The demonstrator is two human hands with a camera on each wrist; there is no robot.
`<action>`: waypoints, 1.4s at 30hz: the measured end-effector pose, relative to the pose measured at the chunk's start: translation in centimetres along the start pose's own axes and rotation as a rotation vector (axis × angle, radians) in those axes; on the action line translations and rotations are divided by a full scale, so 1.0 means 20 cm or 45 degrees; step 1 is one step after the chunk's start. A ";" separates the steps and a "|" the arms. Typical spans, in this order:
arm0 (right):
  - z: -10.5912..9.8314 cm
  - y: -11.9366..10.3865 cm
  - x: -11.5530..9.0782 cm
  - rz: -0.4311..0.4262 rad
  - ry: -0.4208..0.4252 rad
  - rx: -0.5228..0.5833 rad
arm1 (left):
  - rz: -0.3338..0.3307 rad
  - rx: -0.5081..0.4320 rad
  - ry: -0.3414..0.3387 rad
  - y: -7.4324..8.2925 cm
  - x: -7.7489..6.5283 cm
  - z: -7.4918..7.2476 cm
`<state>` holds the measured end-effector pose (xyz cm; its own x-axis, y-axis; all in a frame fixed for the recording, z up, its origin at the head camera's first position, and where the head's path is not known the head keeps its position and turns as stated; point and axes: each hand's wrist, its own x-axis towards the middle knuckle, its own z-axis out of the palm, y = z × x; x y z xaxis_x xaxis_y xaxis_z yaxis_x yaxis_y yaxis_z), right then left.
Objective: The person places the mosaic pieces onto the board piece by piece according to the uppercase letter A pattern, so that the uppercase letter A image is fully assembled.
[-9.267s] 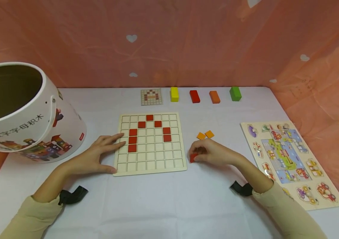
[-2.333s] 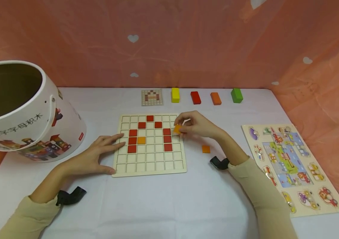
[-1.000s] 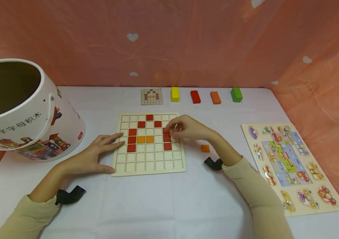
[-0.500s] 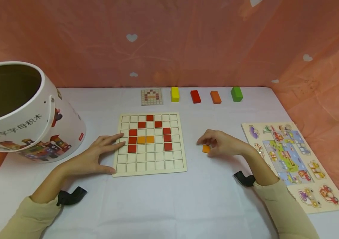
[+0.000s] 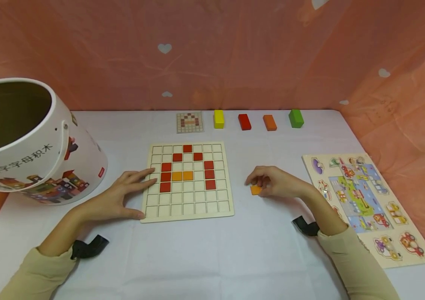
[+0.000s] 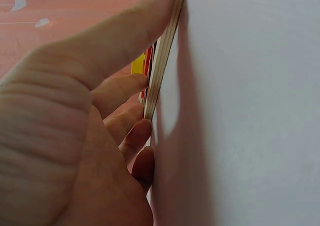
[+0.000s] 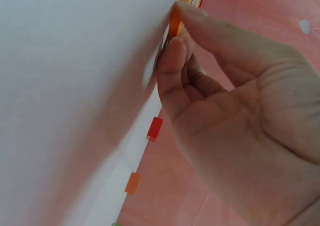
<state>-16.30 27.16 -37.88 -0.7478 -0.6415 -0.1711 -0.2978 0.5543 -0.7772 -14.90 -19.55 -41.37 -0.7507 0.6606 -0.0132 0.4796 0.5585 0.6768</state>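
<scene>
A wooden grid board lies on the white table, with red square tiles in an arch and two orange tiles side by side within it. My left hand rests at the board's left edge, its fingers extended. In the left wrist view, the thumb touches the board's side. To the right of the board, my right hand pinches a loose orange square tile. The right wrist view shows this orange tile tilted between thumb and fingers.
Along the back stand a small pattern card and yellow, red, orange and green blocks. A big white bucket stands at left; a picture puzzle lies at right, partly under the right forearm.
A third red tile now sits in the right column, and two orange tiles have joined the grid. My right hand went back to the table and took the loose orange tile. The left hand stayed.
</scene>
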 end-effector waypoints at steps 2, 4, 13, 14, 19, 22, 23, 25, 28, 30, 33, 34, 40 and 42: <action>0.00 0.00 0.01 -0.007 -0.022 0.012 | 0.004 -0.002 0.002 0.00 0.00 0.00; 0.01 -0.01 0.02 -0.023 -0.042 0.006 | 0.008 -0.003 0.003 0.00 0.00 0.00; 0.03 -0.17 0.23 -0.082 -0.001 0.030 | -0.014 0.004 -0.001 0.01 0.00 0.00; 0.04 -0.20 0.27 -0.094 0.002 0.027 | -0.012 0.004 0.000 0.01 0.00 -0.01; 0.07 -0.31 0.48 -0.122 0.005 0.030 | -0.008 0.000 -0.002 0.01 0.00 -0.01; 0.09 -0.35 0.57 -0.120 0.001 0.018 | -0.005 -0.004 -0.003 0.01 0.01 -0.01; 0.10 -0.36 0.59 -0.116 -0.005 0.010 | -0.004 -0.005 -0.004 0.01 0.01 -0.01; 0.11 -0.37 0.63 -0.112 -0.022 -0.007 | -0.004 -0.009 -0.004 0.01 0.01 -0.01; 0.13 -0.37 0.66 -0.094 -0.040 -0.031 | -0.004 -0.009 -0.003 0.01 0.02 -0.01; 0.14 -0.36 0.67 -0.072 -0.041 -0.051 | -0.007 -0.009 -0.006 0.01 0.02 -0.01; 0.16 -0.35 0.66 -0.066 -0.031 -0.103 | -0.009 -0.007 -0.010 0.01 0.02 -0.01; 0.16 -0.36 0.66 -0.068 -0.029 -0.121 | -0.010 -0.004 -0.011 0.01 0.02 -0.01; 0.17 -0.36 0.63 -0.102 -0.013 -0.225 | -0.013 -0.003 -0.010 0.01 0.02 -0.01; 0.16 -0.36 0.61 -0.116 0.011 -0.239 | -0.012 -0.005 -0.010 0.01 0.02 -0.01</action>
<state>-21.33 13.58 -36.27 -0.7177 -0.6892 -0.0993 -0.4692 0.5840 -0.6625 -15.11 -19.30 -41.15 -0.7515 0.6593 -0.0252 0.4707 0.5625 0.6798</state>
